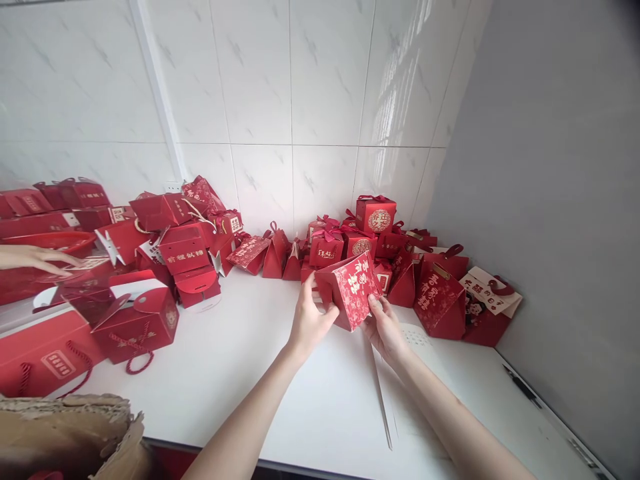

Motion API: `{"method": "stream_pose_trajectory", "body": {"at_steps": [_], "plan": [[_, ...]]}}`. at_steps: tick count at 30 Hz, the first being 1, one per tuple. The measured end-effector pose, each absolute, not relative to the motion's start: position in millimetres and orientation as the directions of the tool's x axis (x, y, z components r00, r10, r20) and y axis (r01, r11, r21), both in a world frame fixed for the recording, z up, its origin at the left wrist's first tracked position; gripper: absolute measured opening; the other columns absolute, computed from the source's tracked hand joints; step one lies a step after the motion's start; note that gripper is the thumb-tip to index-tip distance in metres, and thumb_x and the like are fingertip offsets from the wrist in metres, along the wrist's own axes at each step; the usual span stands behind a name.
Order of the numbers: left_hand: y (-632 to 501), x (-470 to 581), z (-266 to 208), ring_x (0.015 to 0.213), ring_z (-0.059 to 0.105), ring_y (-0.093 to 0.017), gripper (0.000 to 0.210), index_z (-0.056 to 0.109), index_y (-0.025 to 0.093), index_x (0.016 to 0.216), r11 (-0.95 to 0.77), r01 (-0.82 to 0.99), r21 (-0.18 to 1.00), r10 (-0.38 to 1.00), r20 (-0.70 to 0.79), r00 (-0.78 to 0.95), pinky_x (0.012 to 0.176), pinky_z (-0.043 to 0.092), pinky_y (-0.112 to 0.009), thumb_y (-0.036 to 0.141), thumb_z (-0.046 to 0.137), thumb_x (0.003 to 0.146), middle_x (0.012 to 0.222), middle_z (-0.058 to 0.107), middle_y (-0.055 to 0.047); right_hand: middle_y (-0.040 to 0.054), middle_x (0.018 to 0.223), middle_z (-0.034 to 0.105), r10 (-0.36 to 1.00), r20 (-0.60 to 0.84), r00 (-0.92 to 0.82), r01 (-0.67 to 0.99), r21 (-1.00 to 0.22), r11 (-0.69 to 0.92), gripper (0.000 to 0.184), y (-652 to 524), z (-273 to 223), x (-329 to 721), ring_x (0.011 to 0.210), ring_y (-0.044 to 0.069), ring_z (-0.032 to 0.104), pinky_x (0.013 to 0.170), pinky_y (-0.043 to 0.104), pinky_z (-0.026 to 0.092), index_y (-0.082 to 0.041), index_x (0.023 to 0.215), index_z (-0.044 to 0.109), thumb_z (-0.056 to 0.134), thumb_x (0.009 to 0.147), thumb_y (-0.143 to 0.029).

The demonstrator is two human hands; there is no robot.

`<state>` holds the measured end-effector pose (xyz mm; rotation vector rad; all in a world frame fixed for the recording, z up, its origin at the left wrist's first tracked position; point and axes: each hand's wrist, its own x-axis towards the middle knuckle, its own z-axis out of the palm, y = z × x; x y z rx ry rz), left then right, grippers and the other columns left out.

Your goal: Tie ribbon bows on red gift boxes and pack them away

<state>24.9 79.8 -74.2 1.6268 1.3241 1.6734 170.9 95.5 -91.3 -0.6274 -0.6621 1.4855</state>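
Above the white table, a red gift box (354,290) with gold characters and a floral print is tilted between my two hands. My left hand (310,319) grips its left side, thumb on the near edge and fingers behind. At the lower right corner, my right hand (386,328) pinches the box with the thumb in front; some of its fingers are hidden underneath. A thin pale sheet or strip (380,393), seen nearly edge-on, lies on the table below the box. Behind it, red ribbon-tied boxes (376,217) are stacked against the wall.
Red gift boxes (185,250) and rope-handled bags (50,350) crowd the left, where another person's hand (43,259) reaches in. A torn cardboard box (65,433) stands at the lower left. More boxes (440,297) and a black pen (523,387) lie by the grey wall at right.
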Motion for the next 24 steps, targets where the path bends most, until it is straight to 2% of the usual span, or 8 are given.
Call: {"method": "stream_pose_trajectory", "body": {"at_steps": [3, 6, 10, 14, 19, 24], "plan": [[78.2, 24.6, -74.4, 0.094, 0.059, -0.018, 0.074, 0.026, 0.017, 0.134, -0.409, 0.317, 0.856, 0.844, 0.487, -0.226, 0.079, 0.052, -0.032, 0.016, 0.057, 0.067, 0.113, 0.056, -0.011, -0.0006, 0.092, 0.067, 1.0, 0.019, -0.024, -0.682, -0.732, -0.002, 0.056, 93.8, -91.1, 170.0, 0.074, 0.012, 0.065, 0.065, 0.023, 0.059, -0.022, 0.093, 0.048, 0.085, 0.053, -0.033], [75.4, 24.9, -72.8, 0.092, 0.06, -0.017, 0.071, 0.025, 0.02, 0.133, -0.41, 0.324, 0.853, 0.839, 0.492, -0.234, 0.078, 0.051, -0.031, 0.014, 0.054, 0.069, 0.115, 0.056, -0.01, -0.001, 0.092, 0.066, 0.999, 0.022, -0.029, -0.679, -0.734, -0.004, 0.057, 92.6, -90.6, 169.6, 0.073, 0.012, 0.065, 0.066, 0.024, 0.059, -0.022, 0.093, 0.049, 0.086, 0.051, -0.034], [73.8, 25.8, -71.6, 0.09, 0.061, -0.017, 0.05, 0.034, 0.022, 0.115, -0.402, 0.317, 0.859, 0.83, 0.488, -0.269, 0.073, 0.052, -0.03, 0.012, 0.052, 0.07, 0.115, 0.056, -0.01, -0.0002, 0.097, 0.065, 0.999, 0.015, -0.035, -0.665, -0.747, -0.012, 0.057, 91.8, -89.3, 168.6, 0.078, 0.014, 0.065, 0.068, 0.027, 0.059, -0.022, 0.093, 0.049, 0.086, 0.051, -0.035], [76.7, 24.2, -72.6, 0.083, 0.064, -0.017, 0.03, 0.035, 0.021, 0.096, -0.393, 0.294, 0.871, 0.851, 0.466, -0.243, 0.066, 0.052, -0.028, 0.016, 0.054, 0.073, 0.095, 0.06, -0.006, -0.0001, 0.1, 0.064, 0.999, 0.046, -0.013, -0.637, -0.77, 0.028, 0.06, 91.8, -87.8, 168.5, 0.079, 0.016, 0.066, 0.071, 0.03, 0.059, -0.023, 0.096, 0.046, 0.085, 0.053, -0.039], [82.0, 18.7, -73.3, 0.079, 0.064, -0.016, 0.026, 0.038, 0.022, 0.093, -0.441, 0.284, 0.851, 0.833, 0.506, -0.223, 0.066, 0.052, -0.029, 0.026, 0.057, 0.077, 0.094, 0.06, -0.005, 0.0007, 0.102, 0.062, 0.997, 0.078, -0.004, -0.612, -0.789, 0.06, 0.058, 94.0, -88.7, 171.9, 0.081, 0.017, 0.065, 0.075, 0.031, 0.058, -0.023, 0.098, 0.045, 0.082, 0.057, -0.042], [81.9, 16.5, -70.7, 0.084, 0.065, -0.018, 0.024, 0.039, 0.022, 0.089, -0.408, 0.276, 0.87, 0.855, 0.47, -0.218, 0.068, 0.052, -0.029, 0.019, 0.059, 0.074, 0.091, 0.063, -0.005, 0.0032, 0.114, 0.057, 0.983, 0.178, 0.052, -0.512, -0.84, 0.179, 0.054, 94.8, -91.1, 174.1, 0.094, 0.019, 0.062, 0.078, 0.036, 0.057, -0.024, 0.104, 0.042, 0.076, 0.066, -0.043]]}}
